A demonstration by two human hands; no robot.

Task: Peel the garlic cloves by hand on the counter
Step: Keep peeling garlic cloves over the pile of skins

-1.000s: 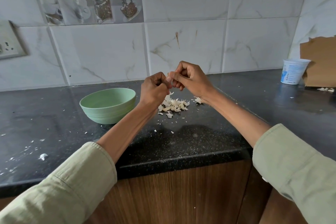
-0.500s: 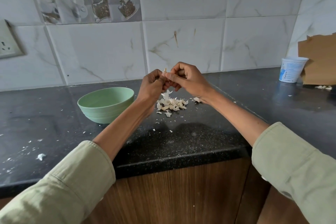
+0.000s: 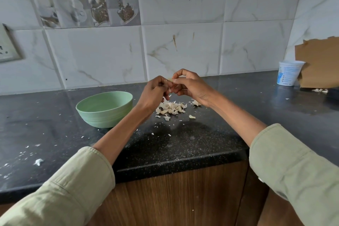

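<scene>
Head view, near to far, bowl as landmark.

Nearest: two sleeved forearms reach out over the worktop [image 3: 183, 145] edge. Small white flecks of skin are scattered on the dark surface in front of the bowl [image 3: 104, 109] and to its left.

Just right of the bowl, on the worktop: a heap of skins [image 3: 171, 107], papery white, with a few paler, plumper pieces mixed in that may be cloves. Cannot tell peeled from unpeeled at this size. A couple of loose scraps lie right of the heap.

Above the heap, up and right of the bowl: both hands raised, fingertips meeting. Left hand [image 3: 156, 91] curled, its grip closed on a small pale clove [image 3: 170, 79] that barely shows between the fingers. Right hand [image 3: 190, 86] pinches the same clove from the other side, thumb and forefinger closed on its tip or skin. The clove is clear of the worktop, held between the two hands.

The bowl's inside shows no cloves from this angle.

Far right of the bowl, by the wall: a white tub [image 3: 289, 73] against torn cardboard [image 3: 319, 64], a few more skins beside them.

Judgement: well under way, as the heap points to several cloves done. One clove is mid-peel. How many are left cannot be told; no whole bulb is visible.
</scene>
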